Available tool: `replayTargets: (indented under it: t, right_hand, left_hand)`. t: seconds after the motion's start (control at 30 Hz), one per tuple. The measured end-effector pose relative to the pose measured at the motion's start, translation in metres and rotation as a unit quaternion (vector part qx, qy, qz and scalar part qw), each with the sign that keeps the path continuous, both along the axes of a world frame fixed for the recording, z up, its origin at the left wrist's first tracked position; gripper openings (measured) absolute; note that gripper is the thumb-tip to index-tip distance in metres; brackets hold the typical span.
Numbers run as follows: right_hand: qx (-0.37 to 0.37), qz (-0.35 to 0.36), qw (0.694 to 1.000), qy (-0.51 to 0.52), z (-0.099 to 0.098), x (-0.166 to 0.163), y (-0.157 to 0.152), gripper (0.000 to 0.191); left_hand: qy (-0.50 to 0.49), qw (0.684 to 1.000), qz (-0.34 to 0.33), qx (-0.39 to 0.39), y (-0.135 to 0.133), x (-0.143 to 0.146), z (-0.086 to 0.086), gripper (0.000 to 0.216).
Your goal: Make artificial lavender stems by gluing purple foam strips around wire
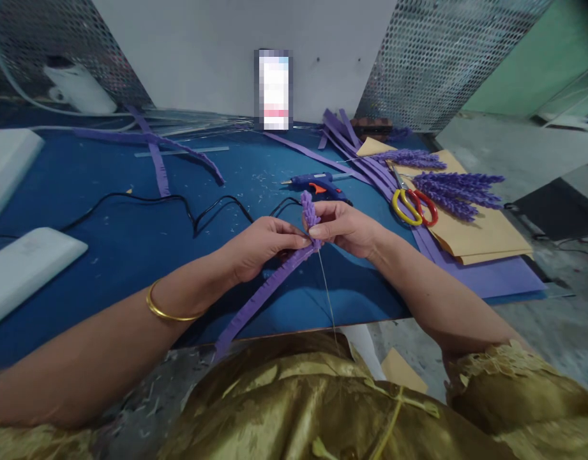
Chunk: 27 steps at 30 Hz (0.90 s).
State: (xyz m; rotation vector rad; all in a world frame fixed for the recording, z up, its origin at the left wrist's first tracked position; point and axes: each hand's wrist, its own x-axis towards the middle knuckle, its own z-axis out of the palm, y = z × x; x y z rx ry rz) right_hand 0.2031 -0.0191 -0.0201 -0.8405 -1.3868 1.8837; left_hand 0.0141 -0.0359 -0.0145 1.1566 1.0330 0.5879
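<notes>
Over the blue table, my right hand (344,227) pinches a small purple flower spike (308,207) that is wound on a thin wire stem (327,287). A fringed purple strip (265,291) runs from the base of the spike down to the left, past the table's front edge. My left hand (269,246) is closed on this strip close to the spike, its thumb almost meeting the right thumb. Fingertips of both hands partly hide the spot where strip and wire join. Just beyond the hands lies a blue glue gun (317,182) with an orange trigger.
Scissors (413,206) with yellow and red handles lie right, beside finished purple flower spikes (459,188) on brown paper (485,239). Purple strips (365,160) are heaped behind. A black cord (179,197) crosses the left side near white foam blocks (30,268). A phone (274,89) stands at the back.
</notes>
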Motion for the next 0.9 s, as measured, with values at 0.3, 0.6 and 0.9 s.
replayTargets:
  t: [0.3, 0.6, 0.9]
  right_hand:
    - [0.078, -0.062, 0.994, -0.042, -0.002, -0.006, -0.004, 0.029]
    - [0.126, -0.095, 0.986, -0.055, 0.004, -0.012, -0.007, 0.04]
    - [0.115, -0.094, 0.987, -0.056, 0.0, -0.013, -0.008, 0.04]
  left_hand:
    - [-0.016, 0.999, 0.029, -0.02, 0.0, 0.001, -0.001, 0.016]
    - [-0.034, 0.998, 0.041, -0.018, -0.001, 0.001, -0.001, 0.011]
    - [0.045, 0.997, 0.048, 0.038, -0.003, 0.003, 0.001, 0.016]
